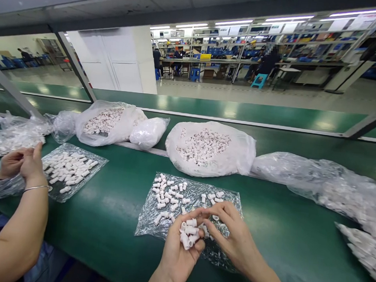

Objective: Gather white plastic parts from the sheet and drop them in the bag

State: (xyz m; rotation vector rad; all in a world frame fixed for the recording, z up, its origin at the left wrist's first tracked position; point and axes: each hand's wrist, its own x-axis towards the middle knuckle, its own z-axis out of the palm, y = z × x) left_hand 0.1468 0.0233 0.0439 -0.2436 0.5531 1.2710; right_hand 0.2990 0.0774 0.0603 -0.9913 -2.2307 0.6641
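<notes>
My left hand (179, 249) is cupped palm-up around several small white plastic fittings (190, 232), short flanged tubes with hollow ends. My right hand (232, 235) reaches in from the right, its fingertips close to the left fingers. Its thumb and index finger are apart, with no piece visibly gripped between them. Under both hands lies a clear plastic bag (142, 224), spread flat on the green bench. Loose white fittings (167, 193) are scattered over it, mostly on its left half, with a smaller group near its upper right. My hands hide part of the bag.
Behind the sheet sits an open white bag (246, 150) of small parts. Filled clear bags (328, 178) line the right side. At left, a co-worker's hands (26, 163) are beside another sheet of white pieces (70, 168). A metal frame post (72, 66) rises behind.
</notes>
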